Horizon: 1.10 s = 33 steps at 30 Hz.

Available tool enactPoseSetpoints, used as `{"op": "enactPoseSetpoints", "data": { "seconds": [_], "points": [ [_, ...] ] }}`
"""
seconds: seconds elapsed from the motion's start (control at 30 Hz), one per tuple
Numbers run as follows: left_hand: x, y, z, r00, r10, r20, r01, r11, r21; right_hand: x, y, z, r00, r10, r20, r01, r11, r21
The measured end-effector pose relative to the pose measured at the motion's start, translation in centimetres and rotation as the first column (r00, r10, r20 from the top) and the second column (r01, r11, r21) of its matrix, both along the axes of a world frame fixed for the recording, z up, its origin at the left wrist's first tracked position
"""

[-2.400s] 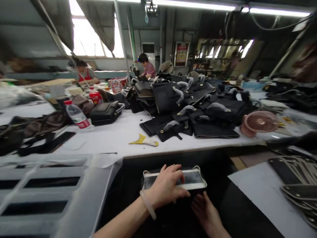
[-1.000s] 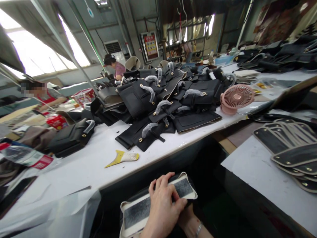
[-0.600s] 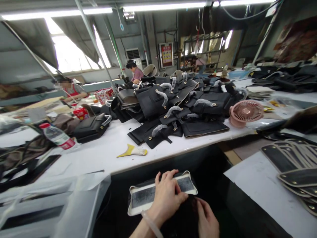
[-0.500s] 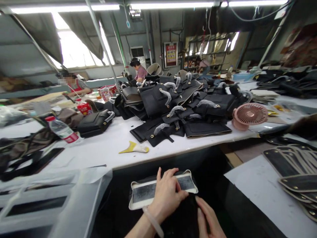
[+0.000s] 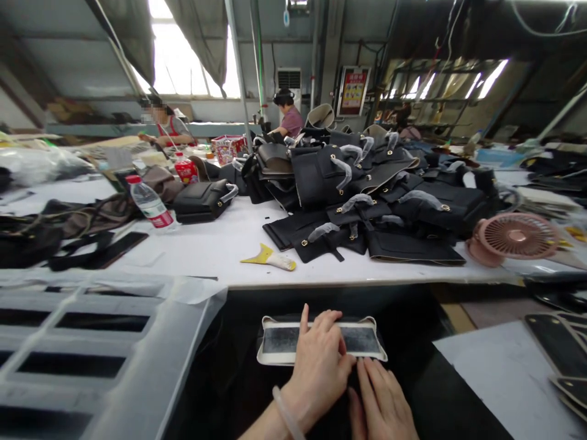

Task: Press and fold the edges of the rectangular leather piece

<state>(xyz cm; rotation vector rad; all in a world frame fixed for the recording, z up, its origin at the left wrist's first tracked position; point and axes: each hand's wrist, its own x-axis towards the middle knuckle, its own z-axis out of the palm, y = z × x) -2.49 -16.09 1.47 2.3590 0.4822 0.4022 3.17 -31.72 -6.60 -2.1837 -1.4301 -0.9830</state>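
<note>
A long, rectangular black bag piece (image 5: 279, 340) with a pale border and raised corners lies in front of me, over dark material. My left hand (image 5: 321, 354), a pale bangle at its wrist, spans the middle of the piece and grips it. Its fingers reach the far edge and its thumb is at the near edge. Beside that thumb, my right hand (image 5: 383, 391) has its fingers together at the near edge, closed on the dark material there. What lies under the right fingers is hidden.
Beyond lies a white table (image 5: 215, 244) with a heap of black handbags (image 5: 321, 177), a yellow-and-white scraper-like tool (image 5: 268, 257), a water bottle (image 5: 151, 205) and a pink fan (image 5: 513, 237). Trimmed black pieces (image 5: 557, 342) sit at right. Two people work farther back.
The view has turned left and down, so the table things appear shifted right. The bag piece looks more level. My right hand has flattened and moved closer against my left thumb.
</note>
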Motion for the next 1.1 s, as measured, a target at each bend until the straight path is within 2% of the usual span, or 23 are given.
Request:
{"op": "enactPoseSetpoints", "data": {
  "seconds": [0.07,0.17,0.27,0.43,0.6,0.83,0.97,1.1],
  "points": [
    [-0.6,-0.1,0.1,0.999,0.04,0.009,-0.04,0.999,0.007,-0.5,0.4,0.0,1.0,0.021,-0.008,-0.021,1.0,0.007],
    [-1.4,-0.3,0.2,0.996,0.085,0.012,-0.086,0.996,0.014,-1.3,1.1,-0.2,0.993,0.016,-0.114,-0.011,0.999,0.04],
    [-1.8,-0.4,0.4,0.997,0.082,0.009,-0.082,0.996,0.045,-1.7,1.4,-0.2,0.988,0.031,-0.155,-0.025,0.999,0.037],
    [-2.5,0.1,0.4,0.999,0.045,-0.007,-0.044,0.991,0.127,-1.7,1.8,-0.1,0.991,0.112,-0.072,-0.114,0.993,-0.018],
    [-3.9,0.5,-0.1,0.998,0.06,-0.014,-0.056,0.983,0.176,-2.9,2.5,-0.2,0.983,0.075,-0.166,-0.075,0.997,0.008],
    [-5.0,0.5,-0.6,0.994,0.106,0.024,-0.109,0.984,0.139,-4.0,3.3,-0.4,0.969,0.093,-0.23,-0.087,0.995,0.038],
    [-5.3,0.6,-1.2,0.985,0.15,0.08,-0.16,0.977,0.143,-4.5,3.9,-0.8,0.964,0.096,-0.247,-0.081,0.994,0.067],
    [-6.0,0.8,-1.7,0.948,0.227,0.222,-0.261,0.955,0.138,-5.0,4.9,-1.5,0.971,0.117,-0.208,-0.092,0.988,0.125]
  ]
}}
